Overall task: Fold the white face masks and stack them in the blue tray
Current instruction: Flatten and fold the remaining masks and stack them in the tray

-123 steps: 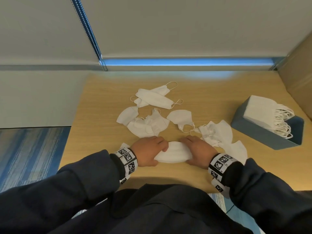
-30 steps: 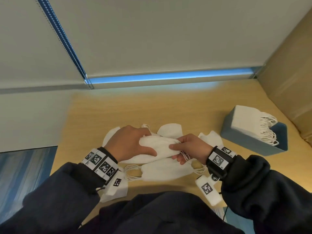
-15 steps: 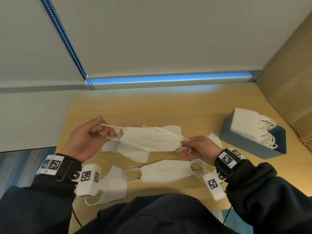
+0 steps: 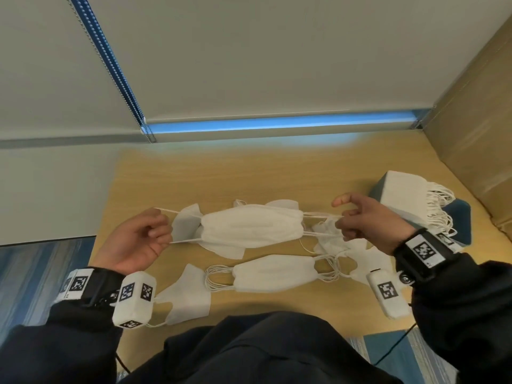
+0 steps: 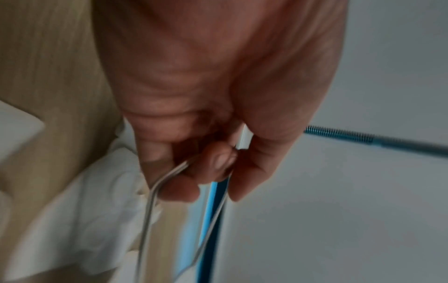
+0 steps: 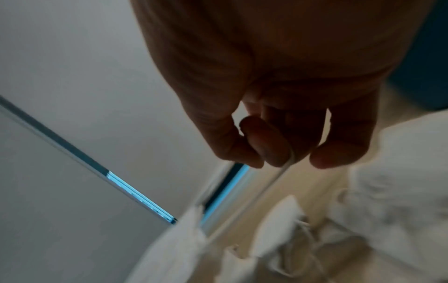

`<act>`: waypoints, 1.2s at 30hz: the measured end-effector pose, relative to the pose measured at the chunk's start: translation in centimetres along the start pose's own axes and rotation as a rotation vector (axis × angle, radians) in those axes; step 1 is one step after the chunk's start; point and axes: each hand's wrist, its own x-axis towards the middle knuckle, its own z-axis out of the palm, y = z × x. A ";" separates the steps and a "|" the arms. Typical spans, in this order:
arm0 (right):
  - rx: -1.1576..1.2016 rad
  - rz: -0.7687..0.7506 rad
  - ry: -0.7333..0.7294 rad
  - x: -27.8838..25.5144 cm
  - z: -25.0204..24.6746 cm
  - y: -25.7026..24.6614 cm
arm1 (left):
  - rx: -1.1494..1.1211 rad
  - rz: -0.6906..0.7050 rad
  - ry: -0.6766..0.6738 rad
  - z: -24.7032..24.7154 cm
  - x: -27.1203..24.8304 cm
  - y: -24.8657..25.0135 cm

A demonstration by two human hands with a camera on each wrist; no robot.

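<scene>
A white face mask [image 4: 250, 228] hangs stretched flat above the wooden table [image 4: 249, 173]. My left hand [image 4: 138, 239] grips its left ear loop [image 5: 150, 206] in curled fingers. My right hand [image 4: 365, 220] pinches the right ear loop [image 6: 274, 183]. Below it a small pile of folded masks [image 4: 274, 274] lies on the table with its loops spread at both ends. The blue tray [image 4: 460, 217] at the right holds a stack of folded masks [image 4: 407, 192]. Loose masks lie under and around the held one, partly hidden.
One loose mask [image 4: 188, 297] sits near the front left edge and others [image 4: 360, 256] lie crumpled by my right wrist. A cardboard box [image 4: 476, 128] stands behind the tray at the far right. A grey wall with a blue strip [image 4: 277, 123] borders the table's back.
A folded mask was laid on the table near me. I lifted another mask, and my hands have pulled apart, stretching it taut by its ear loops.
</scene>
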 end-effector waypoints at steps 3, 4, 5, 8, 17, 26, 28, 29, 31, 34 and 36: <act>-0.181 0.065 0.153 0.9 -0.1 2.7 | 0.188 -0.082 0.056 2.5 -0.6 -2.3; -0.181 0.115 0.171 1.2 -0.1 3.7 | 0.241 -0.134 0.063 3.0 -0.7 -3.4; -0.171 0.163 0.181 1.5 0.1 4.8 | 0.290 -0.185 0.065 3.4 -0.7 -4.4; -0.161 0.224 0.210 1.7 0.9 7.1 | 0.397 -0.287 0.097 3.3 -0.4 -7.1; -0.155 0.262 0.204 1.3 2.4 8.5 | 0.419 -0.335 0.219 2.3 -0.2 -8.9; -0.156 0.245 0.180 -0.2 2.0 7.4 | 0.742 -0.301 0.136 2.7 -0.1 -6.9; -0.172 0.242 0.165 -0.2 1.8 7.3 | 0.886 -0.308 0.124 3.2 0.0 -6.6; -0.201 0.220 0.174 0.0 1.7 7.4 | 0.981 -0.277 0.145 3.2 0.1 -6.5; -0.363 0.103 0.244 0.3 1.6 7.5 | 1.246 -0.101 0.254 3.0 0.6 -6.1; -0.690 -0.161 0.197 0.3 2.6 6.8 | 1.534 0.134 0.190 4.7 1.0 -5.8; -0.834 -0.243 -0.038 0.5 4.3 6.2 | 1.678 0.115 -0.059 6.8 1.3 -6.8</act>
